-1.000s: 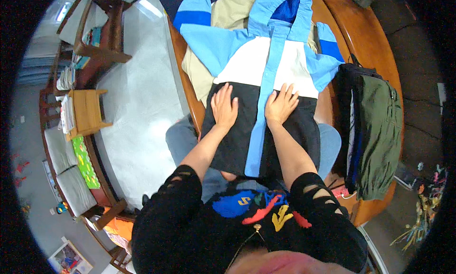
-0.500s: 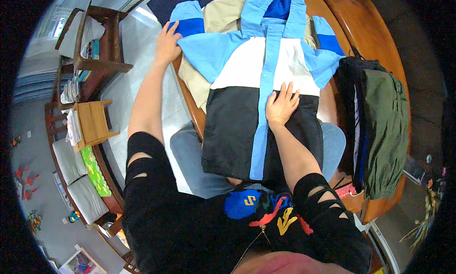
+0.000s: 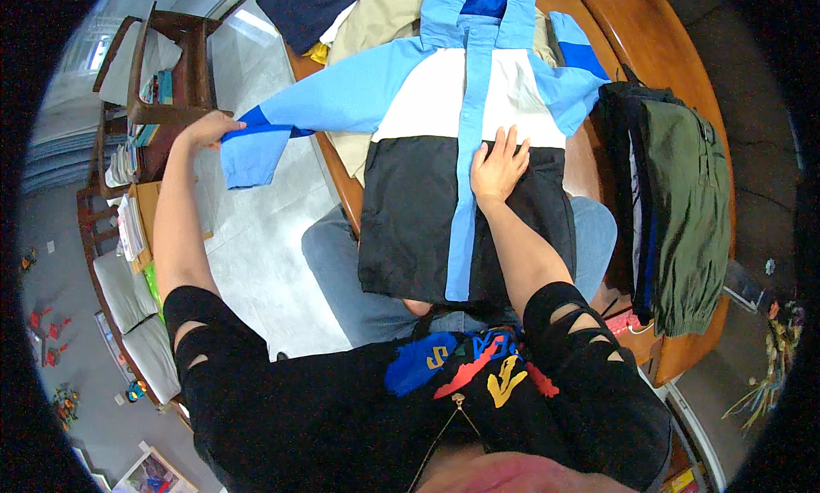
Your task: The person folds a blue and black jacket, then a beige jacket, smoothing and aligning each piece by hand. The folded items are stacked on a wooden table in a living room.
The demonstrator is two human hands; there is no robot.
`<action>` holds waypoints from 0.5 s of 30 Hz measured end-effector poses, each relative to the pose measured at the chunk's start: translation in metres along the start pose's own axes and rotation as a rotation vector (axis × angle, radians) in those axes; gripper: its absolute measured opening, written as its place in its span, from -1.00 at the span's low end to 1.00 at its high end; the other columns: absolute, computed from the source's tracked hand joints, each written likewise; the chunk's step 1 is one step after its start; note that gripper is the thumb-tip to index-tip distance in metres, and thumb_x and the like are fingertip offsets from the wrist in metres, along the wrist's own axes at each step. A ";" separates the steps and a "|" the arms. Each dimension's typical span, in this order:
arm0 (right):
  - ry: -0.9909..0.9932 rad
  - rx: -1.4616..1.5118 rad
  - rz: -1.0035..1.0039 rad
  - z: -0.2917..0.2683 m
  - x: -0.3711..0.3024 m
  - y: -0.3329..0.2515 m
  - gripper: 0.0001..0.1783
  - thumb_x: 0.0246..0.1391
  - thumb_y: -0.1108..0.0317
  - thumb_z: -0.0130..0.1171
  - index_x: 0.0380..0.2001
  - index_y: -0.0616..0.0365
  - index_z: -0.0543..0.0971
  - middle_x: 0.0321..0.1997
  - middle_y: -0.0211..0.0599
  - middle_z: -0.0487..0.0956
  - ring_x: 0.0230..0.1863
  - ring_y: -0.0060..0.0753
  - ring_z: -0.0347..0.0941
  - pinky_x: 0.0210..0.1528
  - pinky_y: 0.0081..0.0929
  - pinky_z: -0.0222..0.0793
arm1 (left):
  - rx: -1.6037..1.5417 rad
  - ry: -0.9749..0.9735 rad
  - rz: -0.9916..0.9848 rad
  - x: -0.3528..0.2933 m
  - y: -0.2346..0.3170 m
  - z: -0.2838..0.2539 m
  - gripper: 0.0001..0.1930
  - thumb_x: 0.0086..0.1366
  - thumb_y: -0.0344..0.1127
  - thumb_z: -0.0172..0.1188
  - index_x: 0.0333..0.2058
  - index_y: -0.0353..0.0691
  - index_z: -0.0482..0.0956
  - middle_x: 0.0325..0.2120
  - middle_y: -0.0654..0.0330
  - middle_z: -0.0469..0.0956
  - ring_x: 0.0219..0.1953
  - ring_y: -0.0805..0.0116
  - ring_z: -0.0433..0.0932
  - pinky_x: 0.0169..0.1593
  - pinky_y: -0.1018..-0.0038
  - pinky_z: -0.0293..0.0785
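A hooded jacket (image 3: 504,91) in light blue, white and black lies front up before me, its lower part reaching over my knees. My left hand (image 3: 209,130) pinches its left-hand sleeve (image 3: 342,87) at the dark blue band. That sleeve is stretched out past the table's edge, and its light blue cuff hangs down. Flat on the jacket front, beside the blue button strip, rests my right hand (image 3: 500,168) with fingers extended. The other sleeve (image 3: 568,91) is bent, its cuff end pointing away from me.
Beige clothing (image 3: 350,151) lies under the jacket on the wooden table (image 3: 692,49), with a navy garment (image 3: 316,10) at the far left. Folded dark and olive clothes (image 3: 683,211) are stacked at the right. Wooden chairs (image 3: 175,66) stand on the left over a pale tiled floor.
My left hand has drawn the sleeve out to the left and toward me, off the table's edge. My right hand stays on the jacket front.
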State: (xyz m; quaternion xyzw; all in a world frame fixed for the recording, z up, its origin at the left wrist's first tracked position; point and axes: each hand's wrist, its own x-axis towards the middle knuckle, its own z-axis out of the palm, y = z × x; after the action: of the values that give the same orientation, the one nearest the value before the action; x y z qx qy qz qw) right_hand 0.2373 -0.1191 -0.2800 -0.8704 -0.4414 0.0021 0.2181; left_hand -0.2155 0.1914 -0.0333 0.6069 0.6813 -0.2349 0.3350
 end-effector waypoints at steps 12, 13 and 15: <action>0.053 0.001 -0.016 0.003 -0.002 0.001 -0.39 0.23 0.12 0.09 0.29 0.15 0.42 0.51 -0.09 0.23 0.51 0.33 0.00 0.50 0.20 -0.08 | -0.732 -0.005 0.549 -0.057 0.151 0.061 -0.41 0.18 0.13 0.45 -0.02 -0.23 0.59 -0.23 0.18 0.66 -0.21 0.37 0.64 -0.05 0.44 0.60; 0.052 0.007 -0.015 0.003 -0.001 0.001 -0.39 0.23 0.12 0.10 0.29 0.15 0.42 0.51 -0.09 0.23 0.51 0.33 0.00 0.50 0.20 -0.09 | -0.764 -0.156 0.474 -0.054 0.180 0.074 -0.44 0.23 0.12 0.40 -0.03 -0.23 0.59 -0.19 0.16 0.66 -0.21 0.36 0.65 -0.05 0.42 0.61; 0.048 0.021 -0.012 0.001 -0.001 0.001 -0.39 0.23 0.12 0.10 0.28 0.17 0.43 0.50 -0.07 0.24 0.52 0.33 -0.01 0.50 0.21 -0.10 | -0.950 -0.681 0.604 -0.037 0.245 0.097 -0.51 0.35 0.09 0.29 -0.04 -0.25 0.58 -0.14 0.12 0.66 -0.20 0.31 0.67 -0.03 0.39 0.63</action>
State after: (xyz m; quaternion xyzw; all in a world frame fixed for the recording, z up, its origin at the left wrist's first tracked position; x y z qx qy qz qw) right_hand 0.2368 -0.1201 -0.2819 -0.8652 -0.4411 -0.0156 0.2378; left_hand 0.0442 0.1333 -0.0490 0.4491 0.3665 0.0169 0.8147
